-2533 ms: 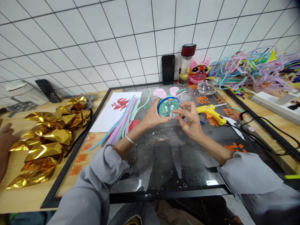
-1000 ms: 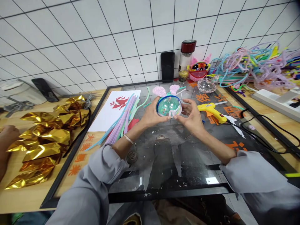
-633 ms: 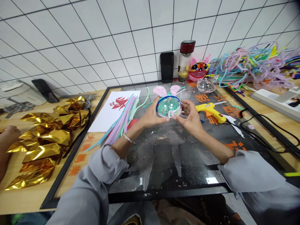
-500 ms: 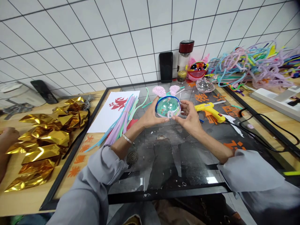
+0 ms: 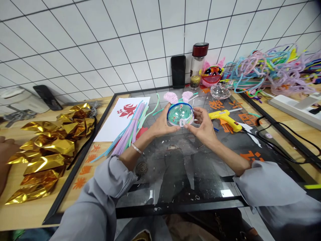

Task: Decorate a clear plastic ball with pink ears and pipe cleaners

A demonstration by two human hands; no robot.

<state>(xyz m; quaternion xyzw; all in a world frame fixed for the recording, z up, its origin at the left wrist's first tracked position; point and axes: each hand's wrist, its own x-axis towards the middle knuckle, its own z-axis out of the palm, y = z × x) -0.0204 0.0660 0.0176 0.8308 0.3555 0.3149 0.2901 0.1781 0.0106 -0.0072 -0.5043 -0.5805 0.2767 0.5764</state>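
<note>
Between my hands is a clear dome craft point(image 5: 180, 114) with a green inside, a blue rim over the top and two pink ear shapes above. A small pale loop sits at its lower front edge. My left hand point(image 5: 162, 123) grips its left side, thumb along the bottom. On the right side, my right hand point(image 5: 202, 124) grips it, its thumb near the pale loop. A bundle of lilac, blue and green pipe cleaners point(image 5: 130, 127) lies left of the craft. A yellow hot glue gun point(image 5: 227, 119) rests to the right.
Gold foil point(image 5: 50, 150) spreads at left, beside another person's hand point(image 5: 7, 150). Behind stand a black phone point(image 5: 178, 72), a glass bottle point(image 5: 197, 67) and a pink-eared craft point(image 5: 212, 75). A clear dome point(image 5: 220, 91), tangled pipe cleaners point(image 5: 265, 70), power strip point(image 5: 298, 110) and black cable point(image 5: 273, 147) lie right.
My two hands hold the craft in nearly the same place. The other person's hand at the far left has shifted slightly.
</note>
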